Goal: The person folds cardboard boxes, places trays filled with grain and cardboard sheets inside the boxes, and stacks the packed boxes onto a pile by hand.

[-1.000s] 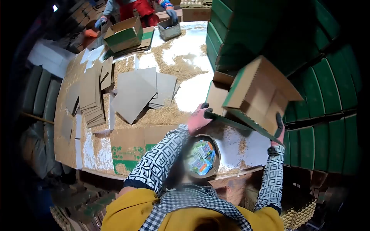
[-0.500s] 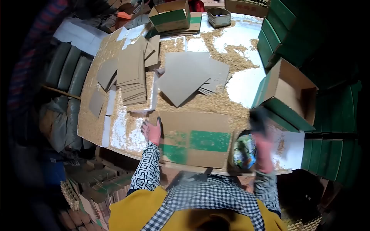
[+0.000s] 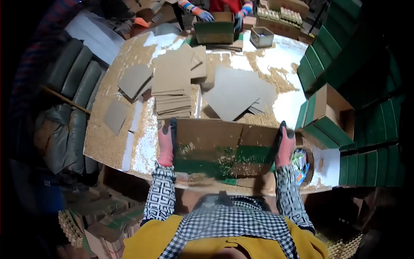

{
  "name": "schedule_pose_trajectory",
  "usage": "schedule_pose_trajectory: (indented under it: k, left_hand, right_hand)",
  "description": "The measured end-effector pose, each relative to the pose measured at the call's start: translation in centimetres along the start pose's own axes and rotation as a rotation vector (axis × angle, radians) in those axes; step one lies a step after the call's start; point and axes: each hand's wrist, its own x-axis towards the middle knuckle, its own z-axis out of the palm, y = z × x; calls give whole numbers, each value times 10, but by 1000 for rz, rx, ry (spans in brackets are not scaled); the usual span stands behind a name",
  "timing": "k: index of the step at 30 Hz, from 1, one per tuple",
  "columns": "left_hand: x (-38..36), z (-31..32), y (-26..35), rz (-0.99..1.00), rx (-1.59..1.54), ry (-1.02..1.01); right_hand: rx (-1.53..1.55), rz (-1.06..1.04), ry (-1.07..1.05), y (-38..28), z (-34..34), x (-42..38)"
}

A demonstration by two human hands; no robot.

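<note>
A brown cardboard piece with green bands (image 3: pixel 207 138) is held up, tilted, at the near edge of the table, with bits of husk falling across its face. My left hand (image 3: pixel 166 142), in a pink and dark glove, grips its left side. On its right side my right hand (image 3: pixel 285 146) is closed in a matching glove. Just beyond it lie a stack of brown cardboard sheets (image 3: pixel 172 77) and grey sheets (image 3: pixel 233 90). A round container with colourful packets (image 3: pixel 300 164) stands beside my right forearm.
An open green and brown box (image 3: pixel 321 118) stands at the right, by stacked green boxes (image 3: pixel 371 166). Across the husk-strewn table (image 3: pixel 101 142), a co-worker's gloved hands touch a green box (image 3: pixel 214 32). A small square tin (image 3: pixel 261 38) sits nearby. Filled sacks (image 3: pixel 86 84) lie left.
My right hand has moved from above the packet container to the cardboard's right side. The cardboard, flat before, is now raised and tilted in both hands. A co-worker's hands have appeared at the far box.
</note>
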Motion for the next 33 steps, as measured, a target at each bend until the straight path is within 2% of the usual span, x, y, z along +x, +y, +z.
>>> schedule_pose_trajectory:
  k: [2,3,4,5,6,7,8,9,10,12,14,16,18,19,20,22,23,24,26,27,28,29,30,31,32,33]
  left_hand:
    - [20,-8,26,-121,-281,-113]
    - [20,-9,16,20,-369,-100]
    - [8,-6,27,77,-583,-97]
    - [-3,-5,29,242,-443,-164]
    - [-24,-1,29,256,-382,-292]
    - [-46,3,28,275,-318,-419]
    - [-75,13,33,135,-335,-603]
    - [-103,27,73,384,-19,-734]
    - [-126,40,109,629,312,-850]
    - [-161,54,107,674,424,-881]
    - [-161,54,114,720,445,-915]
    - [-165,59,135,819,546,-866]
    - [-165,58,162,839,660,-830]
    - [-168,59,168,867,720,-895]
    - [-177,64,157,854,684,-1009]
    - [-207,75,115,798,597,-1225]
    - [-208,74,106,638,542,-1249]
    - [-203,70,105,400,458,-1029]
    - [-191,54,85,80,222,-444]
    - [-187,55,55,169,458,-169]
    - [-183,54,24,255,690,103]
    - [-183,49,8,0,211,44]
    - [-181,48,8,-169,-53,-68]
    - [-178,46,27,-300,-72,-263]
    - [-179,43,48,-436,-97,-455]
    - [-176,32,52,-406,-184,-538]
  right_hand:
    - [315,-114,-147,-44,1,-51]
    - [266,-236,-268,-55,-9,-74]
    - [220,-359,-383,-63,-15,-87]
    - [250,-489,-375,-65,-15,-80]
    - [204,-376,-282,-61,-19,-65]
    - [115,-388,-237,-50,-14,-44]
    - [19,-395,-194,-41,-10,-28]
    - [-141,-484,-316,-41,-6,-31]
    - [-479,-805,-355,-37,-1,-36]
    - [-669,-999,-336,-28,1,-41]
    - [-671,-841,-328,-30,2,-31]
    - [-676,-870,-385,-30,6,-14]
    - [-628,-886,-441,-36,7,-1]
    - [-703,-894,-430,-39,5,-2]
    - [-775,-903,-422,-40,3,-7]
    - [-794,-1054,-414,-15,0,-12]
    - [-772,-1041,-448,-17,0,-9]
    - [-747,-1030,-480,-19,0,-6]
    - [-342,-743,-775,-43,-7,-1]
    - [-205,-602,-904,-27,-17,2]
    - [-325,-1105,-1118,-59,-42,-8]
    - [-447,-1122,-1341,-77,-65,-33]
    - [-720,-1185,-1559,-49,-87,-41]
    - [-934,-1350,-1676,-62,-98,-55]
    - [-943,-1566,-1496,-17,-111,-48]
    - [-863,-1547,-1460,-11,-106,-40]
